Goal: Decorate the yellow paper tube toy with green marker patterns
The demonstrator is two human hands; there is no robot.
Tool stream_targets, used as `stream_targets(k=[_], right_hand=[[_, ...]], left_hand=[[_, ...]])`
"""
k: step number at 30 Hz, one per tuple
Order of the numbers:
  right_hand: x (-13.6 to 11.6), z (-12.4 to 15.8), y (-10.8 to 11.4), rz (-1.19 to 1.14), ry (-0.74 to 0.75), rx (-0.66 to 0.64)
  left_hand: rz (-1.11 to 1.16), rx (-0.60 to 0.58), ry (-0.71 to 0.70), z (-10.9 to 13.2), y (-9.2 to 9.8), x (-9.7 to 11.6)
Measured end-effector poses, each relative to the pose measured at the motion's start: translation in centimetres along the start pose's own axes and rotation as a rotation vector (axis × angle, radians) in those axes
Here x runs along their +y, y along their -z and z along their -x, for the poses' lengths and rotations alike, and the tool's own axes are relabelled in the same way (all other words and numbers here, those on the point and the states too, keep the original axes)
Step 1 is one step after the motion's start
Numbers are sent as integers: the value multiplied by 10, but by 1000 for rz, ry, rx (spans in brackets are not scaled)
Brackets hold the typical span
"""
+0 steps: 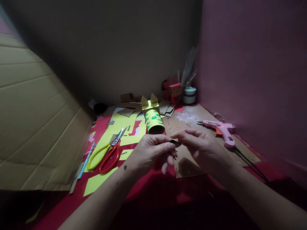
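Between the fingers of my left hand is a small dark piece, pinched by thumb and forefinger; its exact kind is too small to make out. My right hand meets it from the other side, its fingertips closed together at the piece's edge. Just beyond both hands stands a yellow paper tube with green markings, its open end facing me. Behind the tube's top is a yellow box-like part with two pointed cardboard ears.
Red-and-yellow-handled scissors lie left on yellow paper sheets, near a light-blue pencil-like stick. A pink glue gun rests right on a cardboard sheet. A large cardboard panel borders the left; a lidded jar stands behind.
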State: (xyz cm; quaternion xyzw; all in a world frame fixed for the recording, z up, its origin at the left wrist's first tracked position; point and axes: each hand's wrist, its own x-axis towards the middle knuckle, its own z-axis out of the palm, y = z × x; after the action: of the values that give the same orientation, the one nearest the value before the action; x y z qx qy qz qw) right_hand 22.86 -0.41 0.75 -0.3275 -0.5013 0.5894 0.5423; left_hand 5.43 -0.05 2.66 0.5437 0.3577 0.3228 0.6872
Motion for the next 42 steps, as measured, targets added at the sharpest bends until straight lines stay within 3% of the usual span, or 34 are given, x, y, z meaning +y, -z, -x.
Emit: stream_targets(k=[3, 11, 16, 24, 30, 32, 34, 36, 38, 42], right_hand=[[-7, -2, 6, 61, 51, 10], [-10, -6, 15, 197, 20, -159], [-13, -2, 13, 339, 82, -182], [-6, 7, 0, 617, 200, -76], [6, 15, -8, 806, 326, 53], [5, 16, 6, 890, 315, 161], [-1, 16, 33, 1007, 271, 354], [-9, 16, 67, 1134, 205, 558], [-17, 17, 98, 1255, 48, 713], [-18, 16, 128, 1347, -254, 692]], left_hand=[[53, -12, 24, -2, -1, -3], [149, -91, 104, -3, -3, -7], [218, -135, 123, -4, -2, -11], [245, -142, 62, -1, -4, -11], [77, 20, 92, 2, -4, -17], [9, 36, 122, 8, -3, -15], [-87, 49, 106, 18, 0, -9], [-245, 107, 32, 29, 5, -2], [-479, 137, -108, 38, 11, 4], [-871, 188, -315, 44, 22, 7]])
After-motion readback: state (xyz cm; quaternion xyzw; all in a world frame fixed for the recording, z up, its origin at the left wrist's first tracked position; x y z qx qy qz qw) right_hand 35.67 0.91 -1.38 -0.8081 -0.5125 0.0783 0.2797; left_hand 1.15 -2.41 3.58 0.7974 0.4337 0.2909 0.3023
